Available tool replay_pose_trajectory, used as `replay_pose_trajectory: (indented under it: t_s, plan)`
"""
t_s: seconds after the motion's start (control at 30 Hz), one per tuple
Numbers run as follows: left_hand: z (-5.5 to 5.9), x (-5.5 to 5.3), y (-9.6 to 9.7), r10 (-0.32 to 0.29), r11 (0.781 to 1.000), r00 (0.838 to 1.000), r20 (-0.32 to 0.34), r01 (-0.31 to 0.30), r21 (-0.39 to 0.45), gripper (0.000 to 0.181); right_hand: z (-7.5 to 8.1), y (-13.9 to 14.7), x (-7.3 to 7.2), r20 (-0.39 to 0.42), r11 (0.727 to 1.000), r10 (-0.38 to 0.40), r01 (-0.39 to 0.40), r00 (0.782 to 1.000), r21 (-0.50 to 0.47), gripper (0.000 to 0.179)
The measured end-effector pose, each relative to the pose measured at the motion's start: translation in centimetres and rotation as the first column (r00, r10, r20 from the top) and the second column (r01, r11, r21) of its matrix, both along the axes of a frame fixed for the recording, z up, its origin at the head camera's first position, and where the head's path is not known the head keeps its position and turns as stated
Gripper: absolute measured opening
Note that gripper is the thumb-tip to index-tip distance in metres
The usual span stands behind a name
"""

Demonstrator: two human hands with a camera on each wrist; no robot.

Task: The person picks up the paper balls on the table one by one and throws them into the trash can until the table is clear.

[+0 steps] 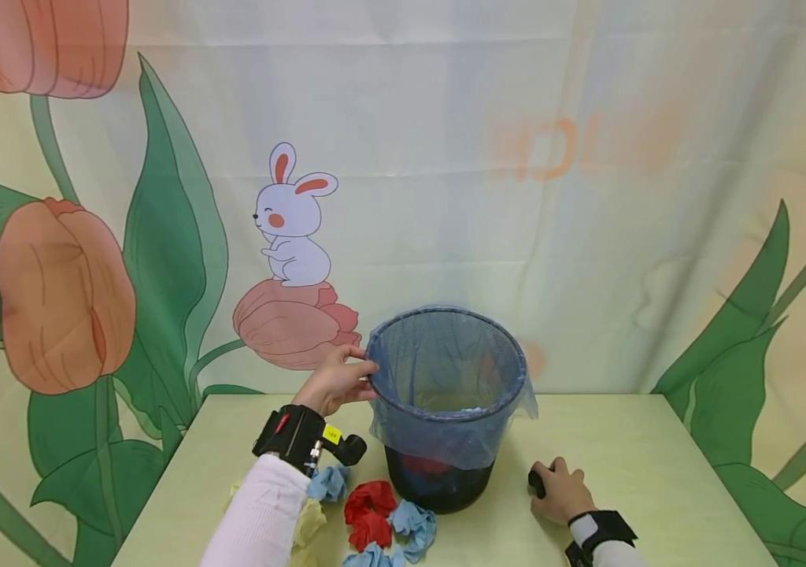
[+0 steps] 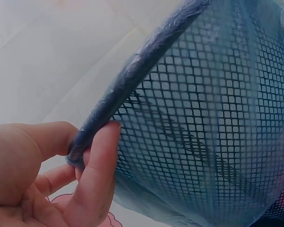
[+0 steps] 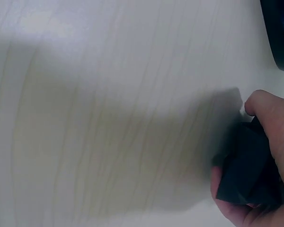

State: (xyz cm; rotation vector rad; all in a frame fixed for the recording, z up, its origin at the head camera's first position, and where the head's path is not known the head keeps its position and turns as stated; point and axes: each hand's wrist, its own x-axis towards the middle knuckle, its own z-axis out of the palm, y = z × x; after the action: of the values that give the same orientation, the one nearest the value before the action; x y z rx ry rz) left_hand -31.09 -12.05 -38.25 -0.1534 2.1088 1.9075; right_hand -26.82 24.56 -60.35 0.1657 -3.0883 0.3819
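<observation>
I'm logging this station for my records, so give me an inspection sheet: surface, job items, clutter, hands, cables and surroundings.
Surface: pale table, faint wood grain.
Job items: black mesh bin, blue liner folded over its rim; crumpled red paper, blue paper and yellow paper, in front and to the left; small black wad, material unclear.
Clutter: nothing seen beyond those pieces.
Left hand: pinches the lined rim.
Right hand: grips the black wad, right of the bin.
Cables: nothing seen on the table.
Surroundings: backdrop printed with tulips and a rabbit.

Paper wads (image 1: 369, 508) lie front-left of the bin (image 1: 445, 484).
</observation>
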Motion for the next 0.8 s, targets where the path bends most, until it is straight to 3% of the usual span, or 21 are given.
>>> replay_pose_trajectory:
  t_s: [0.43, 0.8]
  plan:
    - [-0.1, 0.0, 0.0, 0.007, 1.000, 1.000, -0.002, -0.007, 0.008, 0.035, -0.1, 0.2, -0.1, -0.085, 1.000, 0.027, -0.027, 0.996, 0.005, 0.035]
    - [-0.2, -0.1, 0.0, 0.012, 1.000, 1.000, -0.001, -0.012, -0.012, 0.035, 1.2, 0.8, -0.7, -0.114, 0.999, 0.033, -0.031, 0.993, 0.021, 0.038]
